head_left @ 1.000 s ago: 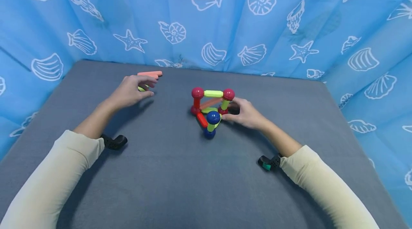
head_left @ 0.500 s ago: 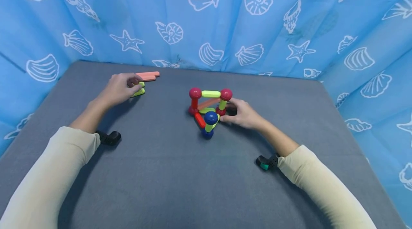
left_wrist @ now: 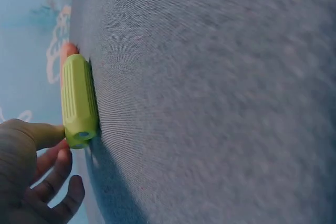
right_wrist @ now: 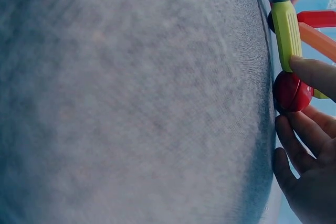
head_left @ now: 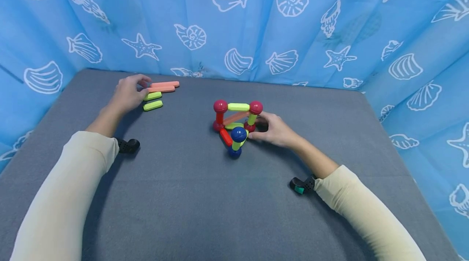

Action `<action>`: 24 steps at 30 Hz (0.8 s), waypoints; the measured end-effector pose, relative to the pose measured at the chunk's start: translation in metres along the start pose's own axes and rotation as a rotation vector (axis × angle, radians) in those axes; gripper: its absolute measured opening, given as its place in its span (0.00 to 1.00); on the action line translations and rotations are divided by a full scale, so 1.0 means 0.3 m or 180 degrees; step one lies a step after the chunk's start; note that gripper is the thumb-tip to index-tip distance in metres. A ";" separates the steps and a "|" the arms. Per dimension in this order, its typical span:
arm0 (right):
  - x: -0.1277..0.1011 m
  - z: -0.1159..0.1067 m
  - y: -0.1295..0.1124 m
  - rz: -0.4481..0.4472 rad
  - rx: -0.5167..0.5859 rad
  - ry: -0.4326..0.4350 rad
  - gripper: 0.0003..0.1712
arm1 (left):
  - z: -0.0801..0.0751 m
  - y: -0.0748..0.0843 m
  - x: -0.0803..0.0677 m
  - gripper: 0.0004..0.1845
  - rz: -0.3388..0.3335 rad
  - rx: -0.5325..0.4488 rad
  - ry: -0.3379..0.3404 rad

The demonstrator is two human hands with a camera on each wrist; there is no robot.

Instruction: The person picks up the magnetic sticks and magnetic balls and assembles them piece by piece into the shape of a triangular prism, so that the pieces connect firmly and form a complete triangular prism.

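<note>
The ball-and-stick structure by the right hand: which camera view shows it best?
The head view: the whole ball-and-stick structure shows there, with the right hand at its side. The right wrist view catches only one edge: a red ball, a green stick and a blue ball. The left wrist view misses it.
</note>
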State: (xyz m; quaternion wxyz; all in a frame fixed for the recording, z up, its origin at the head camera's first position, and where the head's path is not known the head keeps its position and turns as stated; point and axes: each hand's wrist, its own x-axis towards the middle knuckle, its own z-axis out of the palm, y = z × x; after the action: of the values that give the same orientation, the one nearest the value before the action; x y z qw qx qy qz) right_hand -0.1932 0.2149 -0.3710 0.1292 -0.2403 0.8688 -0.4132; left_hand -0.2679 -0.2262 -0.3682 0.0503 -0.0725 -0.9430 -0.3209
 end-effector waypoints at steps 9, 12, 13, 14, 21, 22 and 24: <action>0.003 0.005 0.003 0.0028 -0.0002 0.0021 0.33 | -0.007 -0.035 0.033 0.24 -0.0440 -0.0148 -0.0302; 0.002 0.005 0.003 0.0013 0.0009 0.0026 0.32 | -0.005 -0.041 0.032 0.23 -0.0366 -0.0124 -0.0287; 0.001 0.006 0.002 0.0010 0.0012 0.0029 0.32 | -0.003 -0.042 0.030 0.22 -0.0331 -0.0115 -0.0274; 0.001 0.006 0.001 -0.0002 0.0014 0.0026 0.32 | -0.001 -0.043 0.028 0.22 -0.0301 -0.0120 -0.0249; 0.001 0.007 0.001 0.0001 0.0022 0.0016 0.32 | -0.006 -0.019 0.007 0.20 -0.0019 -0.0281 0.0016; 0.001 0.007 0.001 0.0009 0.0019 0.0019 0.32 | -0.012 -0.011 0.004 0.20 0.0026 -0.0313 0.0066; 0.003 0.006 0.001 0.0012 0.0015 0.0020 0.32 | -0.025 0.011 -0.003 0.21 0.0094 -0.0407 0.0151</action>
State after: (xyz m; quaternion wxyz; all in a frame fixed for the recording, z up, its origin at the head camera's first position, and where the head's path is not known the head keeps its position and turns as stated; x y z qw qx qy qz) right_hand -0.1932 0.2134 -0.3724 0.1278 -0.2370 0.8687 -0.4158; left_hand -0.2660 -0.2283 -0.3604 0.0726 -0.0818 -0.9179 -0.3814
